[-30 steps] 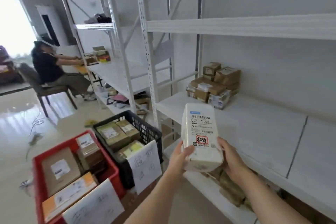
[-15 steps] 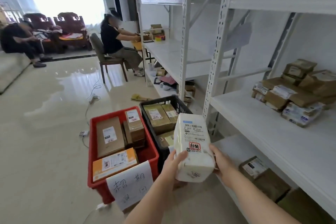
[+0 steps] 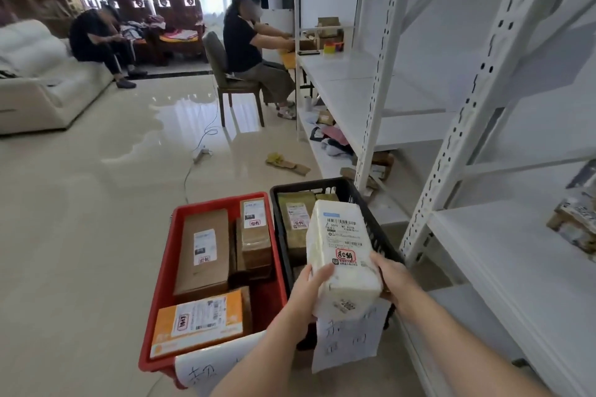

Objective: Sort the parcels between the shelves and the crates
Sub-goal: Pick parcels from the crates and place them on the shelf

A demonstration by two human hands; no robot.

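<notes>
I hold a white wrapped parcel (image 3: 342, 255) with a barcode label and a red stamp, above the black crate (image 3: 361, 203). My left hand (image 3: 308, 290) grips its left lower side and my right hand (image 3: 392, 277) grips its right lower side. The black crate holds brown parcels (image 3: 295, 219). Left of it stands a red crate (image 3: 171, 267) with several brown boxes and an orange parcel (image 3: 196, 321). White shelves (image 3: 503, 251) rise on the right, with a few parcels (image 3: 577, 222) at the frame's right edge.
Paper signs hang on both crates' fronts (image 3: 350, 338). A cable and power strip (image 3: 201, 153) lie on the glossy floor. A person sits on a chair (image 3: 225, 80) at the far shelf, another on a sofa (image 3: 35, 80). Scraps lie on the floor (image 3: 287, 164).
My view has swung left from the shelf to the crates. The white parcel has travelled with both hands from in front of the shelf to over the black crate.
</notes>
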